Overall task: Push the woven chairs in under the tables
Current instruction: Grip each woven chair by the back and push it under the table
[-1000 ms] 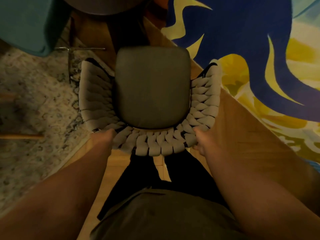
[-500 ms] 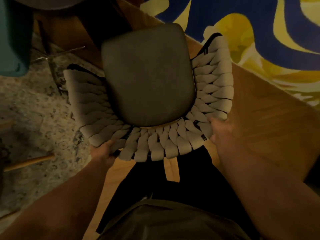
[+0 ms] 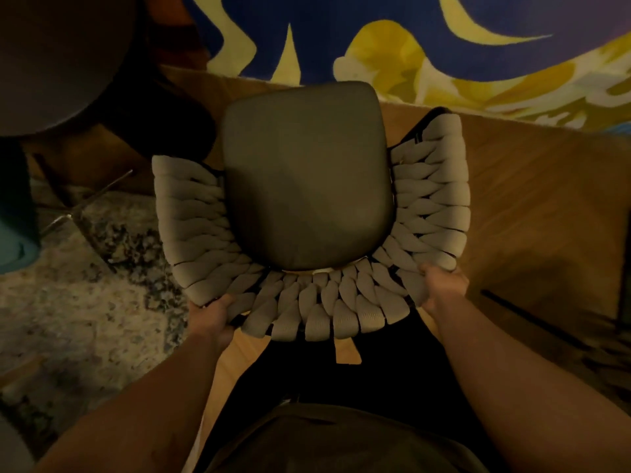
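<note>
So, looking straight down: the woven chair (image 3: 432, 199) is seen dead centre, standing on the wooden floor (image 3: 546, 199), with its dark seat cushion (image 3: 307, 179) ringed by pale woven straps on three sides. The open front of the seat is pointed at 12 o'clock, and its front edge sits just beside the edge of the blue and yellow rug (image 3: 375, 39), which fills the top of the view.

The chair is held by both hands at the curved back. The left hand (image 3: 213, 317) is wrapped round the rim at about 7 o'clock of the chair, with the thumb laid on the straps and the fingers tucked underneath. The right hand (image 3: 440, 285) is curled over the rim at about 4 o'clock, knuckles up. Its fingertips are hidden by the weave.

A round grey top (image 3: 51, 63) is seen at 10 to 11 o'clock, apart from the chair, so nothing is tucked under it. Thin metal legs (image 3: 85, 213) and a speckled rug (image 3: 68, 302) are found at 8 to 9 o'clock. Lighting is pretty dim, so finer detail can't be made out.
</note>
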The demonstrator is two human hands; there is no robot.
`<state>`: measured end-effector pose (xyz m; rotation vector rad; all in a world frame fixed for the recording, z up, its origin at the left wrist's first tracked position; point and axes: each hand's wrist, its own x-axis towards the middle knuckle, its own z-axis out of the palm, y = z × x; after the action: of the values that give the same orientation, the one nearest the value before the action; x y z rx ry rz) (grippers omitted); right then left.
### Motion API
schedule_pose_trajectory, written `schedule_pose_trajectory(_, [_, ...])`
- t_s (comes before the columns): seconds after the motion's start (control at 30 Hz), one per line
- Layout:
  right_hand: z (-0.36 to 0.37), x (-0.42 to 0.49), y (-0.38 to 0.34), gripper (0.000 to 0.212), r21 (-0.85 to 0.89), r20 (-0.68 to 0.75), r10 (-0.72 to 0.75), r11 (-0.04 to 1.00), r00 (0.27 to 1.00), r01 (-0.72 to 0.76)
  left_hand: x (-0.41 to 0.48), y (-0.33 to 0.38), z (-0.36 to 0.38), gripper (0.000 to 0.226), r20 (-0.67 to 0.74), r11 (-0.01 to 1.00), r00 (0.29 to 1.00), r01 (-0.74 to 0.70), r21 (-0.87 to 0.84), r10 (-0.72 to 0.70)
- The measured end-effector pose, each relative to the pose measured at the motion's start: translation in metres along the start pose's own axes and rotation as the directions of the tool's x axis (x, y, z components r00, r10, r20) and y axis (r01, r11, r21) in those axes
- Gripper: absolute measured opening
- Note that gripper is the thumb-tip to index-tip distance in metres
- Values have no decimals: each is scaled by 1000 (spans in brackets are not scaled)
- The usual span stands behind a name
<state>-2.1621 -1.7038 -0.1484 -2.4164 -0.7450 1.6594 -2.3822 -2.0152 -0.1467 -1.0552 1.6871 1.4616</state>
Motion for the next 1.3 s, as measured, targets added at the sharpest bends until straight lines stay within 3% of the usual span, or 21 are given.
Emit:
schedule_pose_trajectory(0.13, [-22,2,21,47,132,-48,12,991,999,-5,4,14,23,65,93,993,996,-11,117,1])
schedule_pose_trajectory(0.37, [-47,9,48,31,286,-108,64,958,992,-31,8,27,63,61,116,949,991,-103,299,71])
schedule_pose_trajectory(0.67, [-50,-6,62,56,397,-180,135,916,974,-54,6,49,98,53,248,897,966,-174,406,75])
schedule_pose_trajectory(0.8, [-44,-24,74,51,499,-171,206,861,964,-95,15,68,108,53,287,872,958,-141,469,0])
schedule_pose_trajectory(0.93, [-32,-36,73,48,580,-204,197,814,959,-43,23,87,133,54,295,812,955,-148,565,-31])
schedule_pose_trajectory(1.03, [-22,-46,78,48,638,-197,219,769,956,-45,30,104,152,72,320,771,947,-213,600,13])
schedule_pose_trajectory(1.3, [-9,-58,114,31,815,-194,295,579,935,-13,28,113,199,76,394,624,909,-387,679,136])
